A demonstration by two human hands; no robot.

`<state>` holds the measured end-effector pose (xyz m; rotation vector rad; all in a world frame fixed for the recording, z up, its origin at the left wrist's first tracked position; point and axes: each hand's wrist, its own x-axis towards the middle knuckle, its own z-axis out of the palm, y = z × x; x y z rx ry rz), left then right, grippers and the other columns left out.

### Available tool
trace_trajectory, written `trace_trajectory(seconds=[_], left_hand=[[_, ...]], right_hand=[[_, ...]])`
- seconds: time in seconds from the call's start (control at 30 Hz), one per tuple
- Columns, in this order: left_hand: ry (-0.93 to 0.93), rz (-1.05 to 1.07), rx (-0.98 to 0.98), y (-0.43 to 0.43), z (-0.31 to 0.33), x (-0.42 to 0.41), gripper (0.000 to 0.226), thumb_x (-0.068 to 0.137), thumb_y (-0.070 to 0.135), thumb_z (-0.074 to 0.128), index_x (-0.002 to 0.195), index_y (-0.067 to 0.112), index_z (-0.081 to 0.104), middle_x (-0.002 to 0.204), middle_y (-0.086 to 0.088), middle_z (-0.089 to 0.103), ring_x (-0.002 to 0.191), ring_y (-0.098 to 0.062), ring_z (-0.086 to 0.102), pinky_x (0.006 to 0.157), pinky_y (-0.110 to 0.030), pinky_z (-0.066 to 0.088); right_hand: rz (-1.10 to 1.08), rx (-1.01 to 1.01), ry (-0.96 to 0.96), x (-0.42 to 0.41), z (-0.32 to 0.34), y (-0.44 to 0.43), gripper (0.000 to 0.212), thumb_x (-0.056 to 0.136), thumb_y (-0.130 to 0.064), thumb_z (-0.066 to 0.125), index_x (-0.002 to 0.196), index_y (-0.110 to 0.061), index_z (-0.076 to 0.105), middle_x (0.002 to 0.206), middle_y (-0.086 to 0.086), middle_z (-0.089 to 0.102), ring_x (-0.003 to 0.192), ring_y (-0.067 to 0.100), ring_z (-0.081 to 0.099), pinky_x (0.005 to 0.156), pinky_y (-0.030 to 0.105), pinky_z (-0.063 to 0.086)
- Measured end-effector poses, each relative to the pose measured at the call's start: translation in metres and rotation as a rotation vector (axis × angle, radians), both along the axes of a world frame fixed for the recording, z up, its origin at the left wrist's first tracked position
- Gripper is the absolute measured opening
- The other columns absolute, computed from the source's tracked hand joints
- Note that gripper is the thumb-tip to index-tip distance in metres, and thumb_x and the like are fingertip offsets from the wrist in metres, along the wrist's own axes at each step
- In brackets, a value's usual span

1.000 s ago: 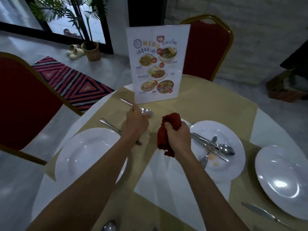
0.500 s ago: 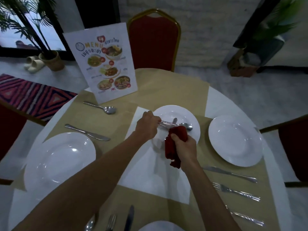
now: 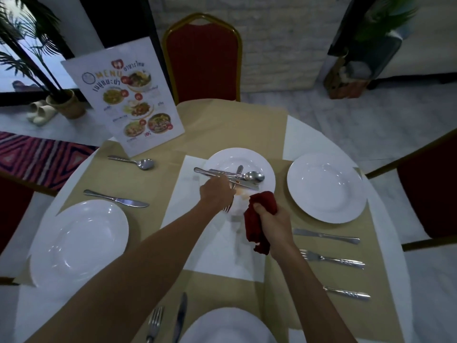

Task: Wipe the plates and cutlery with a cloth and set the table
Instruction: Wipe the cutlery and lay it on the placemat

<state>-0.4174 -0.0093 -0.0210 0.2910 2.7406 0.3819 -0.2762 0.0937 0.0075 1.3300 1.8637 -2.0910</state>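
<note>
Currently the left hand [image 3: 217,195] sits low over the soiled plate [image 3: 235,157], covering the middle of the fork [image 3: 239,169]. The tines poke out on its near side, the handle on its far side. Cannot tell whether the fingers have closed on the fork. The right hand [image 3: 274,222], just right of the left and nearer the body, is clenched round the red cloth [image 3: 262,204], with a wad above the fist and a tail hanging below. The spoon [image 3: 254,176] and knife [image 3: 249,186] lie crossed just beyond the left knuckles, overlapping the fork. An orange smear [image 3: 241,192] lies between the two hands. Judgement: the steel cutlery is light, stiff and slick, probably greasy, so pinch the fork by its handle, not the tines, and expect its neighbours to shift. The glazed plate is heavier and brittle and is best taken by the rim. The soft cloth will wrap round whatever it wipes.
</note>
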Motion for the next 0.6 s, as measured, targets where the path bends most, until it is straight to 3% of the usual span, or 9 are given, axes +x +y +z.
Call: trace_trajectory(seconds=[0.1,0.2,0.27,0.33,0.43,0.53,0.6], left_hand=[[-0.035,0.061,-0.009,0.001,0.004,0.004,0.025,0.089,0.031,0.063,0.103,0.01,0.064,0.103,-0.007,0.069,0.099,-0.028,0.068,0.077,-0.034,0.049],[-0.174,0.141,0.035,-0.007,0.009,0.007,0.032,0.08,0.035,0.067,0.103,0.012,0.062,0.101,-0.006,0.067,0.097,-0.027,0.067,0.073,-0.032,0.049],[-0.296,0.197,0.091,-0.014,0.012,0.008,0.024,0.073,0.03,0.069,0.088,0.012,0.061,0.086,-0.004,0.066,0.085,-0.023,0.068,0.065,-0.027,0.05],[-0.399,0.244,0.202,-0.02,0.019,0.012,0.017,0.076,0.024,0.071,0.07,0.011,0.059,0.065,-0.002,0.06,0.059,-0.015,0.06,0.048,-0.02,0.042],[-0.545,0.322,0.32,-0.03,0.029,0.018,0.02,0.087,0.019,0.068,0.071,0.008,0.063,0.06,-0.003,0.054,0.047,-0.01,0.044,0.04,-0.019,0.03],[-0.624,0.353,0.396,-0.04,0.04,0.027,0.021,0.09,0.019,0.069,0.075,0.006,0.065,0.063,-0.005,0.053,0.05,-0.012,0.043,0.043,-0.02,0.03],[-0.638,0.381,0.432,-0.043,0.046,0.033,0.019,0.09,0.017,0.069,0.078,0.002,0.068,0.068,-0.008,0.053,0.051,-0.013,0.042,0.046,-0.022,0.029]], right_hand=[[0.026,0.025,0.015,0.006,0.004,0.005,0.02,0.094,-0.031,0.068,0.108,-0.016,0.068,0.096,0.011,0.075,0.081,0.026,0.073,0.053,0.032,0.053],[0.026,0.0,0.019,0.014,0.009,0.012,0.018,0.097,-0.03,0.065,0.107,-0.015,0.068,0.091,0.008,0.073,0.065,0.016,0.071,0.045,0.027,0.051],[0.012,-0.025,0.014,0.018,0.01,0.015,0.022,0.1,-0.033,0.061,0.109,-0.014,0.068,0.093,0.01,0.073,0.063,0.017,0.07,0.042,0.027,0.05],[0.004,-0.055,-0.005,0.021,0.01,0.018,0.03,0.102,-0.038,0.056,0.113,-0.013,0.067,0.099,0.013,0.073,0.072,0.026,0.072,0.044,0.032,0.053],[-0.007,-0.133,-0.039,0.023,0.008,0.021,0.034,0.104,-0.042,0.051,0.115,-0.014,0.065,0.104,0.017,0.071,0.083,0.038,0.071,0.048,0.045,0.057],[-0.02,-0.157,-0.039,0.026,0.001,0.021,0.04,0.102,-0.045,0.052,0.116,-0.011,0.068,0.102,0.015,0.074,0.092,0.038,0.072,0.073,0.057,0.061],[-0.022,-0.168,-0.037,0.027,-0.005,0.022,0.044,0.103,-0.045,0.05,0.12,-0.007,0.067,0.104,0.015,0.075,0.097,0.035,0.072,0.091,0.057,0.057]])
